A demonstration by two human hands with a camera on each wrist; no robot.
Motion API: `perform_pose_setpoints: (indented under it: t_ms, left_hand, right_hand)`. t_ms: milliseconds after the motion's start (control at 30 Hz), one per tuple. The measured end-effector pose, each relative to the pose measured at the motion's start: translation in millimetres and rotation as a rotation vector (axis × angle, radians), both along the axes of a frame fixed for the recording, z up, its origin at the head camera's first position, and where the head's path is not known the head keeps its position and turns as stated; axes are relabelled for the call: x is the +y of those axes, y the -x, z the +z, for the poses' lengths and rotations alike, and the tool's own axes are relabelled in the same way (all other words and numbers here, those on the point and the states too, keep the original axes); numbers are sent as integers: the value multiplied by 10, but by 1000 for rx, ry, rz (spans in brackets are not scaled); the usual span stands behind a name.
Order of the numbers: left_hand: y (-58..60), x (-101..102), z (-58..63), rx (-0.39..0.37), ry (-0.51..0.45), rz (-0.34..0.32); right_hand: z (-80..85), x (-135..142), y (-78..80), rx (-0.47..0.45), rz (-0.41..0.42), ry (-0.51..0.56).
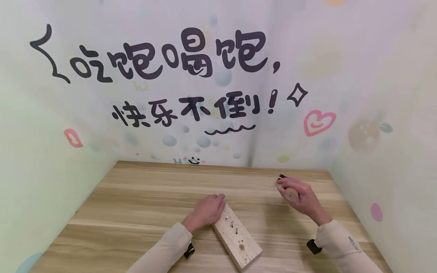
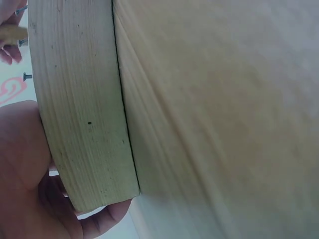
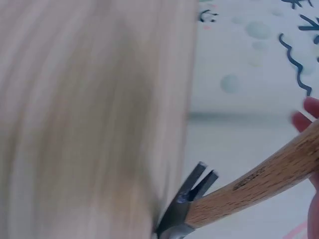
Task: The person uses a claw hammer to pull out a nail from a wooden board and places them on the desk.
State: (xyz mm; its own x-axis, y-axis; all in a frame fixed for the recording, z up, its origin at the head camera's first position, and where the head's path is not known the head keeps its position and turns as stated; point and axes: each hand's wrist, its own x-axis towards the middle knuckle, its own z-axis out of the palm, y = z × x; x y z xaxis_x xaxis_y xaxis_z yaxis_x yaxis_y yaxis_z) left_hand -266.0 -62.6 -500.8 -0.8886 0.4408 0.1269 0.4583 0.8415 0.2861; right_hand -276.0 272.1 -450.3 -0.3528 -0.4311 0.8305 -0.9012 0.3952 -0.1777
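Head view, and the left hand (image 1: pixel 206 210) has its grip curled round the far end of the block (image 1: pixel 240 242), which lies slantwise on the tabletop (image 1: pixel 143 193). Nails (image 1: pixel 232 225) stand up from its top face, in a row just beyond the fingers! Over to the right, the right hand (image 1: pixel 304 197) has a firm grip on the hammer (image 3: pixel 224 199), raised over the tabletop, well apart from the block. Right wrist view shows its wooden handle (image 3: pixel 269 175) carrying a small dark stamp (image 3: pixel 248 178), too small to read, below a dark split claw (image 3: pixel 197 181). And what lettering (image 1: pixel 191 60) on the wall (image 1: pixel 218 11): 吃饱喝饱 on top, 快乐不倒! beneath, a wavy underline (image 1: pixel 230 131), and a smiling pink heart (image 1: pixel 319 123) to the right!
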Motion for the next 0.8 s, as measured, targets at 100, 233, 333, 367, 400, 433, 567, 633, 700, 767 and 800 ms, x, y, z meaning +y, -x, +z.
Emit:
perform_pose_setpoints:
  t_ms: [100,233,333,367,400,433,567,633,700,767,800]
  left_hand:
    - [-13,23,7,5,23,-16]
    - [-10,40,-7,28,82,-24]
    - [-5,59,1,48,153,-39]
    - [-2,70,9,55,173,-44]
    - [0,81,14,61,190,-50]
    - [2,93,19,70,205,-56]
    - [14,135,13,102,243,-75]
    - [13,145,3,116,259,-88]
    - [12,145,-1,120,267,-97]
    - [13,133,3,110,261,-93]
    - [17,124,8,109,259,-89]
  right_hand:
    - [55,13,17,-84,-48,16]
    - [75,16,49,-192,-114,5]
    - [92,12,95,-227,-110,-8]
    - [102,16,116,-226,-99,-16]
    - [115,22,133,-221,-94,-29]
    - [131,30,148,-218,-98,-39]
    - [264,61,148,-294,-192,6]
    - [383,63,101,-435,-284,88]
    - [518,51,37,-599,-352,198]
    - [640,23,-19,-684,-358,285]
    - [690,7,-50,-710,-351,315]
